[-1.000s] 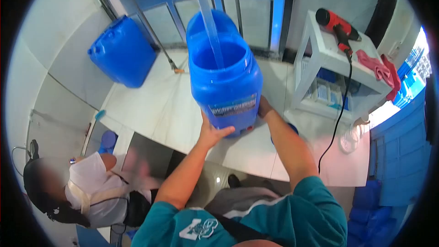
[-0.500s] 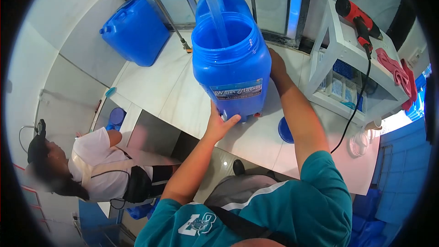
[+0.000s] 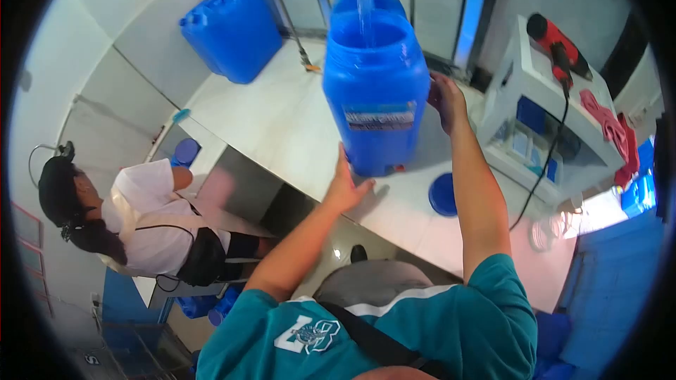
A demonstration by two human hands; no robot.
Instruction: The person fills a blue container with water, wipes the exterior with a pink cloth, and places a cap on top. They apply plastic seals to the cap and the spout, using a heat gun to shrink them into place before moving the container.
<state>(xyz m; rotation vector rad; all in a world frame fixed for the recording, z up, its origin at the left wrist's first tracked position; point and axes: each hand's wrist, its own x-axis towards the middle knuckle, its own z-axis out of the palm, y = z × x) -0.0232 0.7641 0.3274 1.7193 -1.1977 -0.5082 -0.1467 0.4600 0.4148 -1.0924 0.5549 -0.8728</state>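
Observation:
A blue water jug (image 3: 380, 91) stands upright on the white counter, its wide mouth uncapped and a label on its near side. A clear stream of water (image 3: 362, 0) runs down into the mouth. My left hand (image 3: 345, 186) is at the jug's lower left, thumb spread and fingers stretched along the side; whether they touch is hard to tell. By the right side, my right hand (image 3: 448, 102) has its fingers apart and slightly bent, close to the wall of the jug. A round blue lid (image 3: 443, 194) lies on the counter below my right hand.
Another blue jug (image 3: 236, 32) stands at the counter's back left. To the right, a white shelf (image 3: 517, 56) carries a red heat gun (image 3: 556, 42) with a hanging cord and a pink cloth (image 3: 602, 116). A person (image 3: 144, 211) in a white shirt is at the left.
Both hands have loosened from the jug, the right drawing back from its side. The whole view has shifted, so the jug appears farther right.

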